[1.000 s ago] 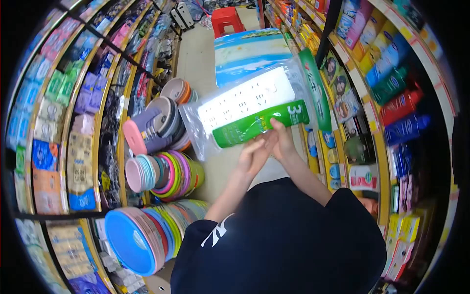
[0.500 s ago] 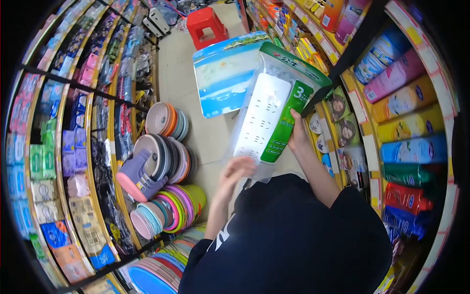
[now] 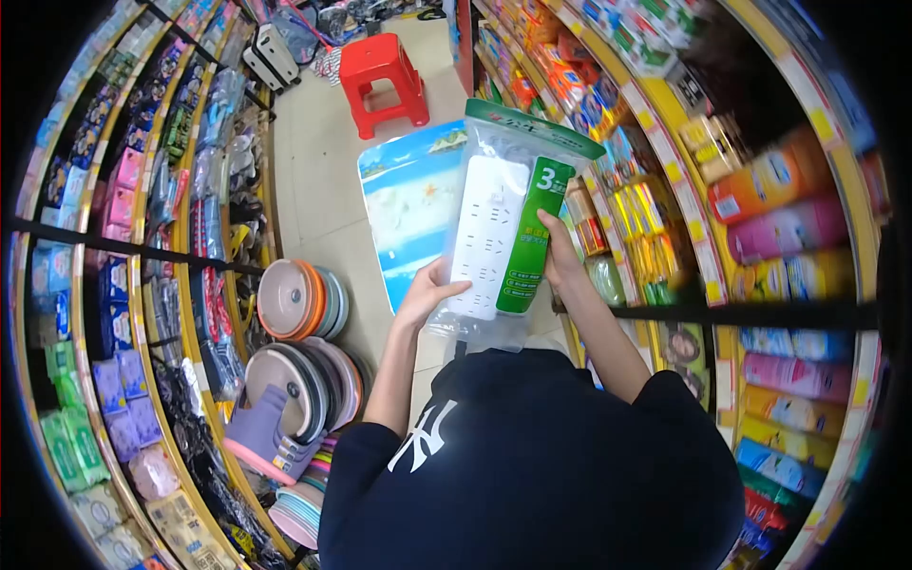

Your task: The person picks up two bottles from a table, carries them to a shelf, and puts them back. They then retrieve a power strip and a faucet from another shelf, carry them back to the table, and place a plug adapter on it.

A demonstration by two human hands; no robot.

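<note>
White power strip pack (image 3: 503, 228): upright, gripped by both hands.
Left hand (image 3: 429, 291): fingers curled around its lower left edge.
Right hand (image 3: 560, 258): closed on its right edge.

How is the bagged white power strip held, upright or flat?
Upright: white power strip stands on end, green header topmost, between left hand and right hand.

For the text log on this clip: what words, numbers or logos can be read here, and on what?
"3": on the green card inside the power strip pack, held in the left hand and right hand.
"NY": white logo on the person's dark top.
Too blurred to read: the card's small print, the pack's green header, labels on the shelf goods.
</note>
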